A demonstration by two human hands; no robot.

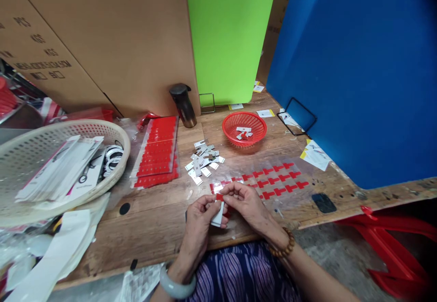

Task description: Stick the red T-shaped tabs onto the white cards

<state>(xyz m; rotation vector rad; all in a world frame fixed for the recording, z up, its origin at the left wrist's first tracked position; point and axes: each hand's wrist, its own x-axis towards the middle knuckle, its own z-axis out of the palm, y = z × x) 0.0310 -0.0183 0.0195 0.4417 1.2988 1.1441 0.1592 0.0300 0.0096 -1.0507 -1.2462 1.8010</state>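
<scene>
Near the table's front edge, my left hand (pixel 199 220) is closed around a small flat white-silver plate (pixel 217 218). Thumb and index finger of my right hand (pixel 248 202) pinch a small red sticker (pixel 219 197) at the plate's upper end. Whether the sticker is fully pressed down there cannot be made out. Just beyond my right hand lies a clear sheet with rows of red T-shaped stickers (pixel 278 191). A loose pile of similar metal plates (pixel 197 164), some with slots, is on the table ahead of my hands.
A red plastic basket (pixel 226 131) holds a few plates. Stacked red sticker sheets (pixel 157 147) lie left of the pile, beside a large white basket (pixel 125 145) of packaging cards. A dark tumbler (pixel 184 106) and green (pixel 228 38) and blue (pixel 355 79) panels stand behind.
</scene>
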